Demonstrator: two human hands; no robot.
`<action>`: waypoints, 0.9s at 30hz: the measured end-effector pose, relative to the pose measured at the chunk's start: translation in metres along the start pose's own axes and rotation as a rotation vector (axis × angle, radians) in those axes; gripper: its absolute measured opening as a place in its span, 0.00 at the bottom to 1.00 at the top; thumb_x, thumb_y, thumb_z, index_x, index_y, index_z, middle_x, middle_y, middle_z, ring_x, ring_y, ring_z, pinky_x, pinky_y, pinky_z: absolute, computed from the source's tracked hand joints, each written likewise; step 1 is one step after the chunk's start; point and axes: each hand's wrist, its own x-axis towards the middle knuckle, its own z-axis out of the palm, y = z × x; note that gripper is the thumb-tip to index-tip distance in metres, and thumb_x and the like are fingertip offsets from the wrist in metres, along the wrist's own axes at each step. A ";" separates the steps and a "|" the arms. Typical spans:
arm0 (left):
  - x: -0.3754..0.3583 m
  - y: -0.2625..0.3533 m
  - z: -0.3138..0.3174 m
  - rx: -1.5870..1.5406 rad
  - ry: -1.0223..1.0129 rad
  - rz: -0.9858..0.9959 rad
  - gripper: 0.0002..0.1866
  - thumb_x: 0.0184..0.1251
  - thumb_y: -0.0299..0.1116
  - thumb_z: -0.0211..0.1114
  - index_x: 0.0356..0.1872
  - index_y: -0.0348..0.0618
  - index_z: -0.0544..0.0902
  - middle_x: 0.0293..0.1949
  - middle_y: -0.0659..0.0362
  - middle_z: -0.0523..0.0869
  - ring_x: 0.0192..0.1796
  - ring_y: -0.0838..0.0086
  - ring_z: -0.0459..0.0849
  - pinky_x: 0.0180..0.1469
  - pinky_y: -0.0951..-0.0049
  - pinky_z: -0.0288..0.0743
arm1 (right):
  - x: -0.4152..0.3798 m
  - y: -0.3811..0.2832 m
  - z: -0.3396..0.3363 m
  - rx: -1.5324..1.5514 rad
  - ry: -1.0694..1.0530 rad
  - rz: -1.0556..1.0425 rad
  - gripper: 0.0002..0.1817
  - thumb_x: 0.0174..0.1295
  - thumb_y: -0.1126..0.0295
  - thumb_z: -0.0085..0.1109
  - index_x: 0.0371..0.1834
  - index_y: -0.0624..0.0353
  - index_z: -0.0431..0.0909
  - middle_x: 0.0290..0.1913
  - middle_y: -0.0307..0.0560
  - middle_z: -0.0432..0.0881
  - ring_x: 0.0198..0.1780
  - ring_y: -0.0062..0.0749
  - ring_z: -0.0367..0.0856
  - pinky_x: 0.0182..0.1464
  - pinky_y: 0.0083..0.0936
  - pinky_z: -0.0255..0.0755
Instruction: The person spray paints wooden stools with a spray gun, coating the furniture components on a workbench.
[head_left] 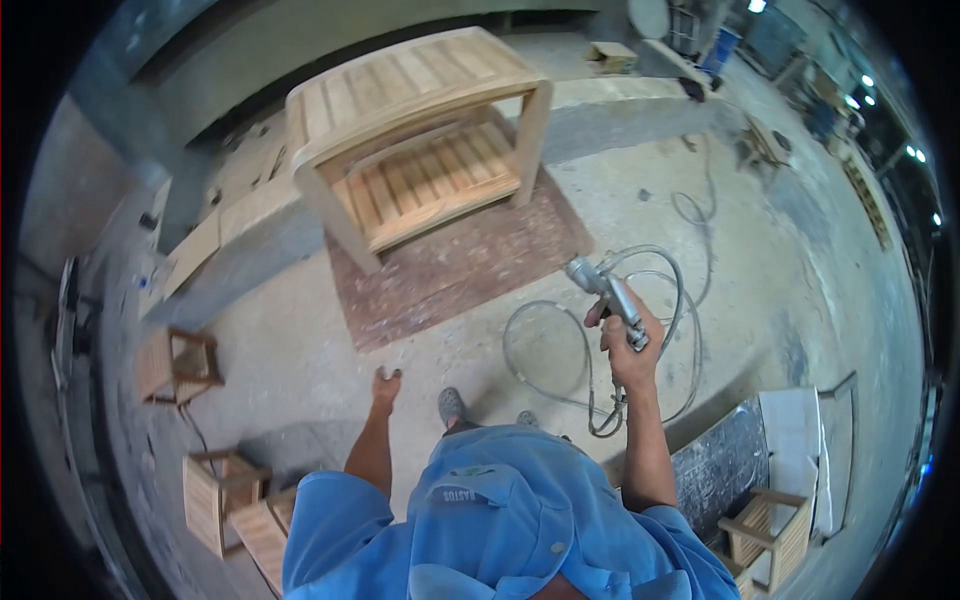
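Observation:
My right hand (640, 345) is closed around the handle of a metal spray gun (622, 303), whose head points up and to the left, toward the wooden furniture. A clear hose (590, 370) hangs from the gun and loops over the floor. My left hand (385, 388) is held low in front of me, empty, its fingers loosely apart. Ahead stands a slatted wooden table (410, 85) with a lower slatted shelf (430, 180). It rests upright on a stained reddish-brown board (470, 270), apart from both hands.
Small wooden stools stand at the left (180, 367), lower left (222, 500) and lower right (768, 535). A low concrete ledge (250, 245) runs behind the table. A dark panel (720, 460) leans at the right. The hose (710, 230) also trails across the floor farther back.

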 end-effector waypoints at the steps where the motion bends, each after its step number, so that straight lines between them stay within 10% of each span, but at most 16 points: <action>1: -0.023 -0.007 0.006 0.012 -0.087 -0.042 0.39 0.62 0.49 0.67 0.71 0.41 0.67 0.60 0.44 0.80 0.62 0.54 0.78 0.61 0.61 0.73 | -0.004 0.006 0.006 -0.004 -0.062 -0.015 0.26 0.65 0.63 0.66 0.63 0.66 0.76 0.34 0.44 0.85 0.34 0.22 0.80 0.39 0.22 0.75; 6: -0.155 -0.048 0.003 0.023 -0.351 -0.185 0.35 0.61 0.49 0.65 0.66 0.39 0.74 0.35 0.54 0.86 0.30 0.69 0.83 0.24 0.67 0.74 | -0.001 0.005 0.028 0.014 -0.321 -0.138 0.27 0.59 0.68 0.69 0.61 0.66 0.77 0.35 0.47 0.86 0.36 0.27 0.85 0.42 0.23 0.76; 15: -0.332 -0.218 -0.039 -0.394 -0.036 -0.793 0.25 0.63 0.48 0.65 0.57 0.48 0.76 0.46 0.56 0.83 0.45 0.58 0.84 0.45 0.39 0.73 | 0.035 0.040 0.081 0.125 -0.337 -0.300 0.27 0.58 0.69 0.70 0.61 0.65 0.78 0.44 0.55 0.87 0.38 0.31 0.87 0.42 0.25 0.78; 21: -0.362 -0.204 -0.031 -0.382 0.006 -0.727 0.26 0.66 0.50 0.62 0.59 0.47 0.74 0.50 0.54 0.82 0.50 0.57 0.83 0.44 0.42 0.74 | -0.005 0.160 0.096 -0.207 -0.440 0.103 0.25 0.60 0.62 0.68 0.59 0.61 0.80 0.41 0.60 0.87 0.37 0.40 0.89 0.41 0.29 0.79; 27: -0.239 -0.149 -0.066 -0.497 0.103 -0.560 0.34 0.66 0.59 0.64 0.63 0.45 0.72 0.50 0.54 0.83 0.49 0.60 0.83 0.41 0.49 0.75 | -0.017 0.159 0.110 -0.014 -0.381 0.133 0.24 0.59 0.63 0.69 0.58 0.62 0.80 0.42 0.61 0.87 0.42 0.45 0.89 0.44 0.32 0.79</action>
